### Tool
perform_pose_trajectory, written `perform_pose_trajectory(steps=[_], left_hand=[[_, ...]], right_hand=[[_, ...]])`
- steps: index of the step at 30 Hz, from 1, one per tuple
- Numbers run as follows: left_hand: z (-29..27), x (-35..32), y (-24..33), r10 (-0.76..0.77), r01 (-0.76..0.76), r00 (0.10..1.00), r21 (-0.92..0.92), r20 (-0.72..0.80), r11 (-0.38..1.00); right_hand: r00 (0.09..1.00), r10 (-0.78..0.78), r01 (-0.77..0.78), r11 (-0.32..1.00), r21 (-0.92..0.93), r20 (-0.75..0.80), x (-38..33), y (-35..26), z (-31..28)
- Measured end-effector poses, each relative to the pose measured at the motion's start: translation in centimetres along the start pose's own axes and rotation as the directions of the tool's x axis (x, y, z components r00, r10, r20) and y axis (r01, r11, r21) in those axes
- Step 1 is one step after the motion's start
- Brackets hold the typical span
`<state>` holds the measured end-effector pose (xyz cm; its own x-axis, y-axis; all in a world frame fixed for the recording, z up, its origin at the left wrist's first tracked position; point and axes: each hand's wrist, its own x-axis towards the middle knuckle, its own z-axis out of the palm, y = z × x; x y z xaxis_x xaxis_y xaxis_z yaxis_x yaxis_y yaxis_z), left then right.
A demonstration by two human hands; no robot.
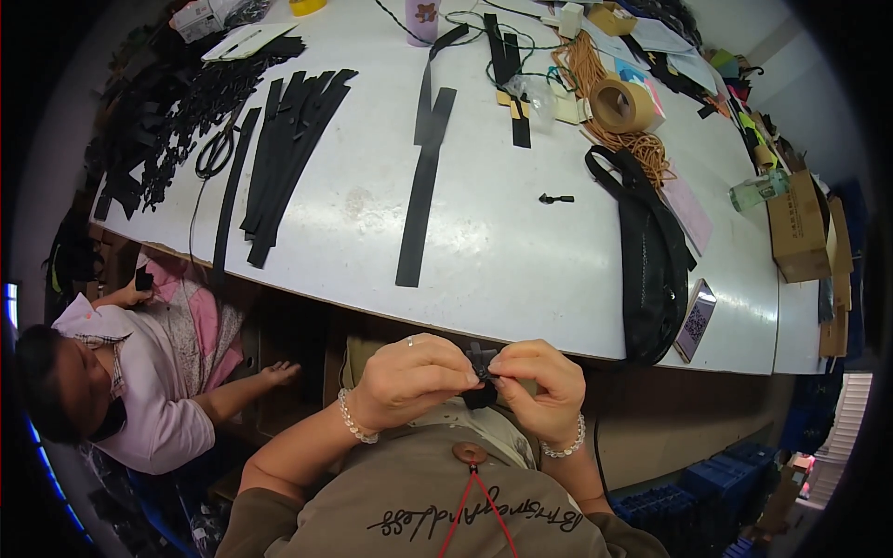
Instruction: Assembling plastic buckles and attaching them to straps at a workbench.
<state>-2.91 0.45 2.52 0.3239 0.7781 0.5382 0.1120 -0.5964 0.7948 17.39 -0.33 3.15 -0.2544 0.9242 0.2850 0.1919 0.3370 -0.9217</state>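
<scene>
Head view shows the left hand (414, 375) and the right hand (547, 389) close together, near the front edge of the table (535, 270). The fingers of both hands are closed in a pinch and grip one small black piece (481, 361) between them; its exact form I cannot tell, because the fingers partly cover it. This piece is on the near side of the table edge, before the person's body. On the table, a long black strip (420, 219) lies in the middle, and to its left is a bundle of black strips (290, 158), with scissors (216, 153) farther left. To the right lies a black bag (654, 270), with a phone (696, 321) just beside it. A co-worker (153, 381) is at the near left.
</scene>
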Motion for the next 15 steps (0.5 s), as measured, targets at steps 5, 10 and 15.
perform_pose_trajectory(steps=[5,10,15], left_hand=[[-0.2,-0.03,-0.41,0.094,-0.095,0.995,0.093,0.02,0.991],[-0.17,-0.02,-0.63,0.099,-0.1,0.995,0.132,0.02,0.986],[0.02,-0.05,-0.57,0.086,-0.085,0.996,0.079,-0.013,0.993]], right_hand=[[0.997,-0.078,0.078,0.996,-0.036,-0.003,0.21,-0.04,0.12],[0.996,-0.084,0.085,0.994,-0.063,0.02,0.26,-0.09,0.32],[0.992,-0.127,0.126,0.99,-0.062,-0.017,-0.06,0.12,0.51]])
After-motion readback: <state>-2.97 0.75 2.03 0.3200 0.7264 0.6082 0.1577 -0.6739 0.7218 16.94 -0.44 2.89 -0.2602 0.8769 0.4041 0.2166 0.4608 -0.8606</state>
